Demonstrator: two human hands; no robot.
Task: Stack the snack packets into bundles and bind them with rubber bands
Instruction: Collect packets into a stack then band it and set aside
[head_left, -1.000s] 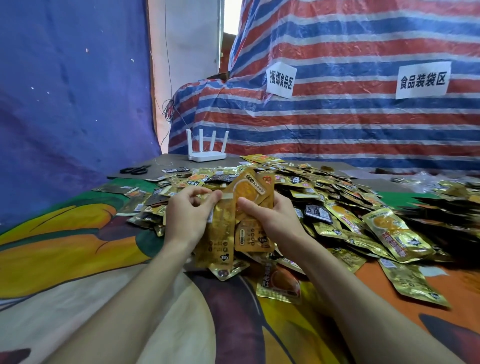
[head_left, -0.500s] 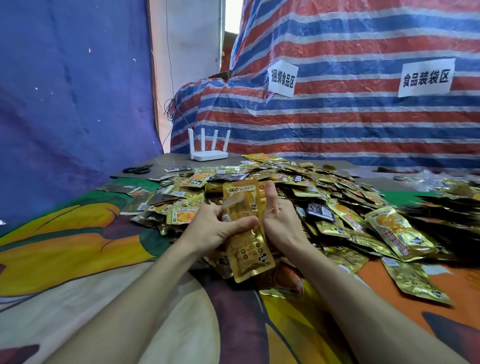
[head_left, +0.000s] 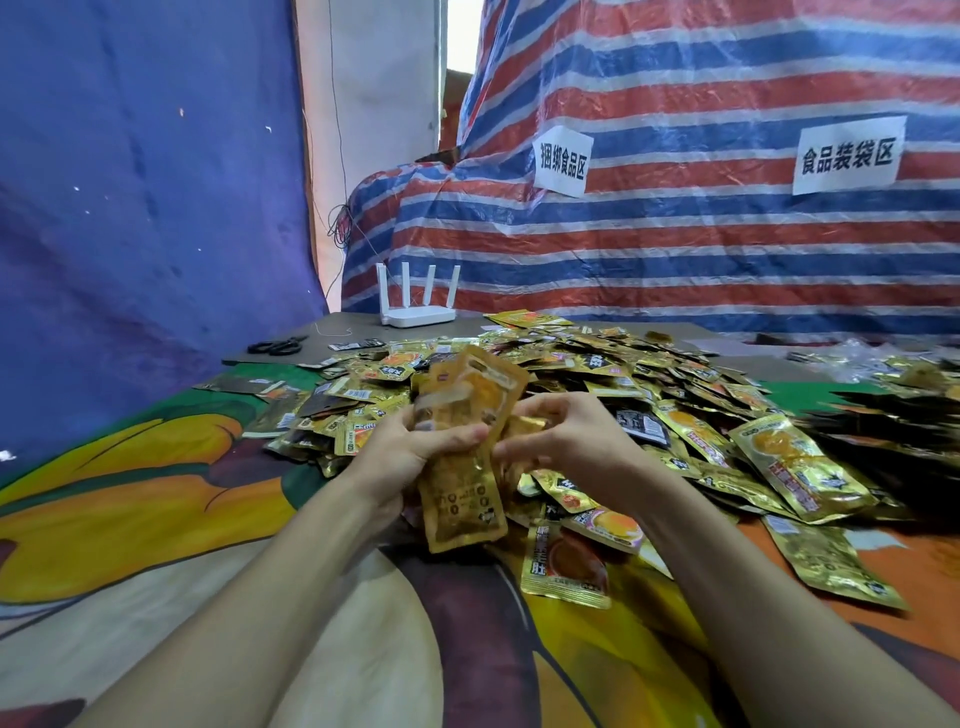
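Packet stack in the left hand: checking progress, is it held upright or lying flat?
Upright, slightly tilted: the left hand grips the packet stack round its middle.

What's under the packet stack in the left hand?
Below the stack gripped by the left hand: printed cloth and edges of loose packets from the pile. Whatever lies directly beneath is covered by stack and hand.

White router (head_left: 415, 315), black scissors (head_left: 277, 345)
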